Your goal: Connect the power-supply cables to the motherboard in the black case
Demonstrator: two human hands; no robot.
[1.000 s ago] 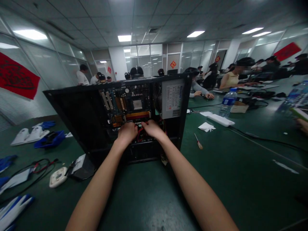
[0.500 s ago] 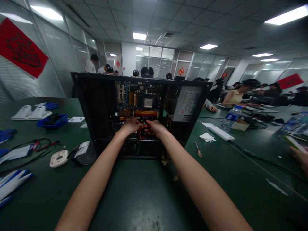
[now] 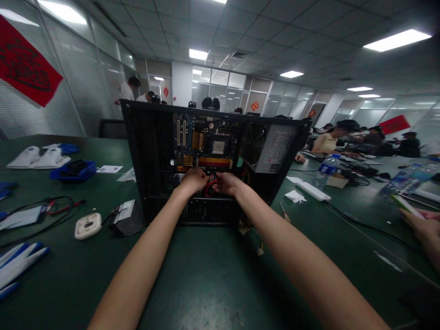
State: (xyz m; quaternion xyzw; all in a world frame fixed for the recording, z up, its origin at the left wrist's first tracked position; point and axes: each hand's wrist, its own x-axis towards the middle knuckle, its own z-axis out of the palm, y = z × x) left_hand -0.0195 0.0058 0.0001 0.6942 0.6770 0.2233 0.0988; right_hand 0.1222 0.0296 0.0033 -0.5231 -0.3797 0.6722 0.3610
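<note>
An open black computer case (image 3: 144, 151) stands on the green table (image 3: 206, 275) in front of me, side panel off. Inside it I see the motherboard (image 3: 206, 142), a fan and the grey power supply (image 3: 277, 149) at the right. Both my hands reach into the case just below the motherboard. My left hand (image 3: 193, 179) is closed, fingers pinching at red cables (image 3: 210, 185). My right hand (image 3: 226, 183) is also closed on the same red cables, almost touching the left hand. The fingertips are partly hidden by the cables.
Left of the case lie a white round part (image 3: 88, 225), a black boxed component (image 3: 125, 217), loose wires, a blue tray (image 3: 73, 170) and gloves. To the right are a screwdriver (image 3: 283, 211), a power strip (image 3: 311, 190), a water bottle (image 3: 326, 170) and another person's hand (image 3: 421, 224). People sit farther back.
The view has swung left and tilted up a little, so the case sits more to the right. My hands stay together at the red cables, shifting slightly; the other person's hand at the right came further in.
</note>
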